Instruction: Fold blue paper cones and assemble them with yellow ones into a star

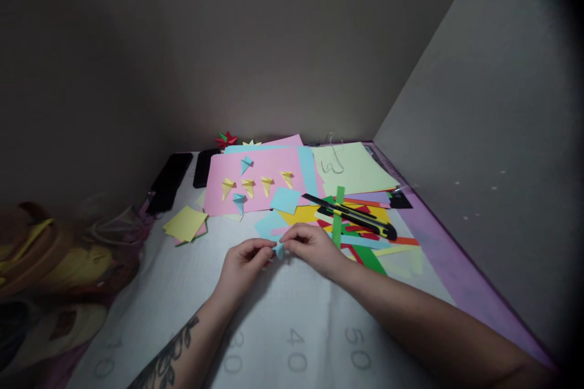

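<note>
Between my two hands is a small folded piece of light blue paper (279, 250), held just above the white mat. My left hand (246, 261) pinches its left side between thumb and fingers. From the right, my right hand (314, 248) pinches its other side. Beyond them, several folded yellow paper pieces (247, 187) and two folded blue paper pieces (239, 202) lie on a pink sheet (219, 165). An unfolded blue paper square (285, 200) overlaps that sheet's lower right corner.
A box cutter (365, 220) lies across coloured paper strips (371, 258) at the right. Paper squares (186, 224) are stacked at the left, near black phone-like objects (171, 176). Pale green sheets (351, 167) carry a loose wire or thread. A red and green folded star (226, 139) sits by the wall.
</note>
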{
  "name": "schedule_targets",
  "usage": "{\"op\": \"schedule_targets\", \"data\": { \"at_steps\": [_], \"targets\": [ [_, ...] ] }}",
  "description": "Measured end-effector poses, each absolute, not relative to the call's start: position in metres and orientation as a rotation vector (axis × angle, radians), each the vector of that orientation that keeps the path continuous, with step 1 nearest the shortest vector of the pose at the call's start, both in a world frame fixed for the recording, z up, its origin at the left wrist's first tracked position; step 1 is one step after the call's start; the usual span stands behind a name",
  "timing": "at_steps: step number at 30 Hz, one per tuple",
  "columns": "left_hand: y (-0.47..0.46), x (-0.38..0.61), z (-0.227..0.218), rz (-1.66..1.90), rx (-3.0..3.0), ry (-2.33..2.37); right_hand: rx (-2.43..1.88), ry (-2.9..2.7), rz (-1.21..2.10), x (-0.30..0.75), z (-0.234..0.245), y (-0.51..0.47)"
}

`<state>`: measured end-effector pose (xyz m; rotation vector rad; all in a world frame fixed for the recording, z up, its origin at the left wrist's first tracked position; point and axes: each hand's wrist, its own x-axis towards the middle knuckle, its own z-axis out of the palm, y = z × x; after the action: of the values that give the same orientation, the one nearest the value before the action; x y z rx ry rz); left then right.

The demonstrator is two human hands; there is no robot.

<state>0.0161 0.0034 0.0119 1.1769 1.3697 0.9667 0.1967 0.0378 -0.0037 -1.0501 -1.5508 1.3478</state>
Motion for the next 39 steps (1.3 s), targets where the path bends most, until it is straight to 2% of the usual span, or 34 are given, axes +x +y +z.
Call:
{"op": "schedule_targets", "data": {
  "at_steps": [11,22,32,39],
  "targets": [
    [0.003,0.014,0.008,0.976,1.194,1.313,-0.973,-1.647,1.337,0.199,0.001,0.036],
    [0.004,0.014,0.005,0.985,1.005,1.227,-0.909,-1.894,1.056,0.199,-0.001,0.033],
    [0.009,0.012,0.003,1.024,0.417,1.074,-0.935,-1.784,1.205,0.198,-0.004,0.03],
    [0.006,0.016,0.004,1.029,0.501,1.06,-1.023,-1.587,1.275,0.192,-0.011,0.031]
  ]
}}
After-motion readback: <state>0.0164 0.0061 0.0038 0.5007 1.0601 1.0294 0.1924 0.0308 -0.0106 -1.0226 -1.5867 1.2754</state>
